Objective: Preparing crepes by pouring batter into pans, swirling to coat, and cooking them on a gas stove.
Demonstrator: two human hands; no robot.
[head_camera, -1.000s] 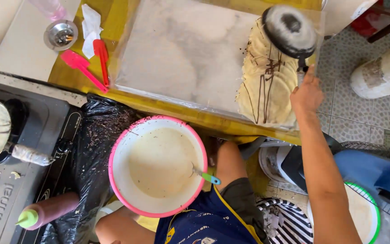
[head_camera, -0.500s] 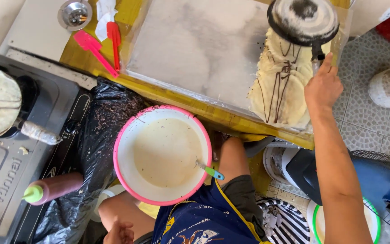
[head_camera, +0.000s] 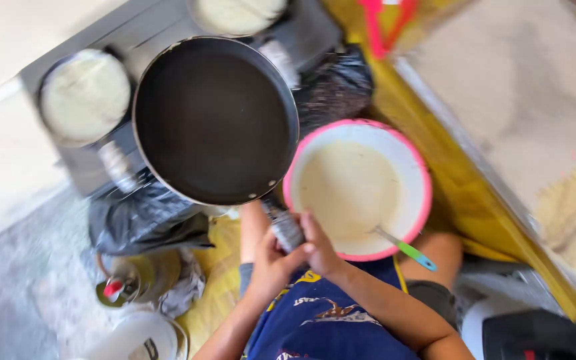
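Gripping the handle of an empty black frying pan (head_camera: 216, 120), left hand (head_camera: 271, 263) and right hand (head_camera: 320, 248) clamp together. Just right sits a pink-rimmed bowl (head_camera: 421, 170) of pale batter; a green-handled spoon (head_camera: 401, 247) rests inside.

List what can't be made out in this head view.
- Pan handle: mostly covered by the left hand and right hand.
- Spoon bowl end: sunk in the batter of the pink bowl.
- Top pan: cut off by the upper edge.
- Red tool: blurred and cropped, kind unclear.
- Small bottle: too blurred to identify.
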